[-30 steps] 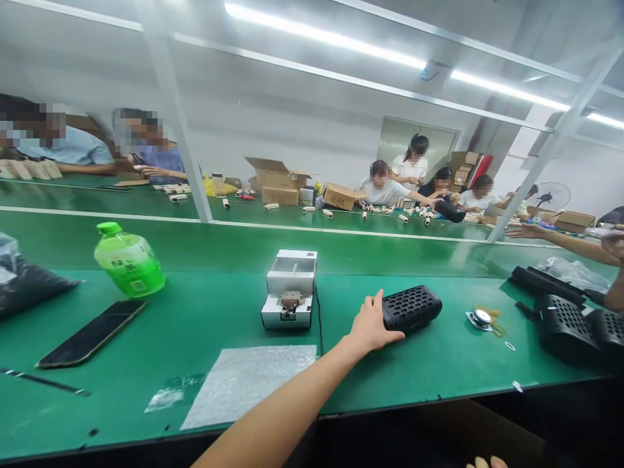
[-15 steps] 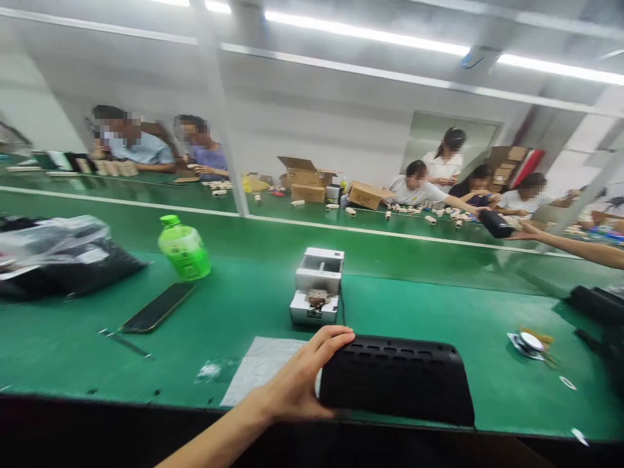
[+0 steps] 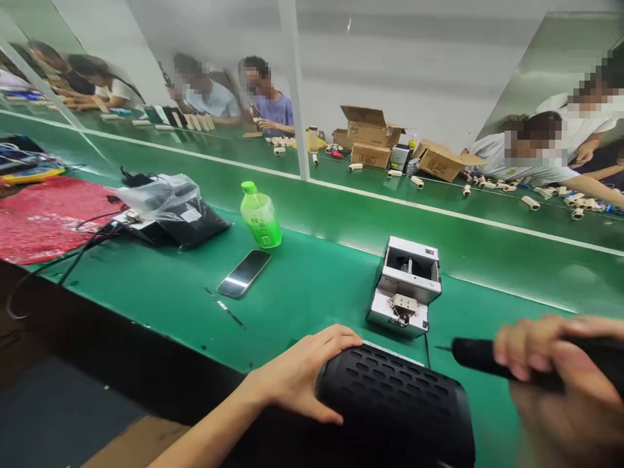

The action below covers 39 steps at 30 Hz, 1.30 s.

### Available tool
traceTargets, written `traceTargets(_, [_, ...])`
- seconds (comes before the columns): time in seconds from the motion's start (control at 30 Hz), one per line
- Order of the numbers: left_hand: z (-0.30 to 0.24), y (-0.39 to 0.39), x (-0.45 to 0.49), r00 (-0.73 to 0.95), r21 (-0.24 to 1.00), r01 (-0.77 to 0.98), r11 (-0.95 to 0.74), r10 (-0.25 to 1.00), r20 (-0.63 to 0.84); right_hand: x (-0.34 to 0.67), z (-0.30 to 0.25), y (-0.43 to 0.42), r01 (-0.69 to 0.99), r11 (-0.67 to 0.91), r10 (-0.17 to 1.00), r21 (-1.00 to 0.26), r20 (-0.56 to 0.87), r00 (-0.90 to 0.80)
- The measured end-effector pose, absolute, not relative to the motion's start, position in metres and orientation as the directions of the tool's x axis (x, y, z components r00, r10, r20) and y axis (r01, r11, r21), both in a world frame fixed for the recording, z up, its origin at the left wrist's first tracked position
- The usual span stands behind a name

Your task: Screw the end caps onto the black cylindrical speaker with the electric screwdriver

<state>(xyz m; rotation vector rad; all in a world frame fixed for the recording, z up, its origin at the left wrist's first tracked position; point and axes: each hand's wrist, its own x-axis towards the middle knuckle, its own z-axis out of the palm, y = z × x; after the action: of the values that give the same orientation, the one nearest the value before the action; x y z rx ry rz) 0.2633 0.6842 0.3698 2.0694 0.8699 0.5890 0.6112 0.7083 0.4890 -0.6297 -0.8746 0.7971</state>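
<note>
My left hand (image 3: pixel 309 374) is wrapped around the left end of a black speaker housing (image 3: pixel 394 390) with a slotted grille, at the bench's near edge. At the lower right, my blurred right hand (image 3: pixel 560 370) grips a black electric screwdriver (image 3: pixel 480 354). Its thin bit points left, above the bench and apart from the housing. Just beyond the housing stands a white-and-black screw feeder (image 3: pixel 404 286) with a metal block at its front.
On the green bench (image 3: pixel 312 299) are a phone (image 3: pixel 244 273), a green bottle (image 3: pixel 262 218), a bagged black item (image 3: pixel 180 211) and red wrap (image 3: pixel 58 214). Across a raised strip, several people work among small white parts and cardboard boxes (image 3: pixel 370 140).
The view has swung left and down. My right hand has come into view holding the electric screwdriver. My left hand keeps its hold on the speaker housing, which now sits tilted.
</note>
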Motion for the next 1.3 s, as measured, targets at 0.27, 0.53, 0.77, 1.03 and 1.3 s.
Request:
traceTargets(0.27, [0.335, 0.660, 0.273, 0.545, 0.929, 0.282, -0.240, 0.837, 0.051, 0.543, 0.491, 0.767, -0.117, 0.607, 0.794, -0.786, 0.604, 0.067])
traceTargets(0.53, [0.333, 0.652, 0.286, 0.482, 0.980, 0.129, -0.151, 0.873, 0.071, 0.533, 0.481, 0.772, -0.009, 0.535, 0.842, -0.845, 0.532, 0.084])
traceTargets(0.77, [0.344, 0.657, 0.287, 0.499, 0.980, 0.137, -0.141, 0.865, 0.055, 0.534, 0.477, 0.769, -0.018, 0.511, 0.857, -0.859, 0.508, 0.083])
traceTargets(1.03, [0.351, 0.663, 0.289, 0.509, 0.973, 0.112, -0.202, 0.853, 0.119, 0.513, 0.512, 0.735, -0.200, 0.440, 0.898, -0.875, 0.431, 0.093])
traceTargets(1.3, [0.336, 0.664, 0.291, 0.516, 0.941, 0.081, -0.327, 0.822, 0.241, 0.481, 0.519, 0.720, -0.252, 0.376, 0.899, -0.891, 0.418, -0.135])
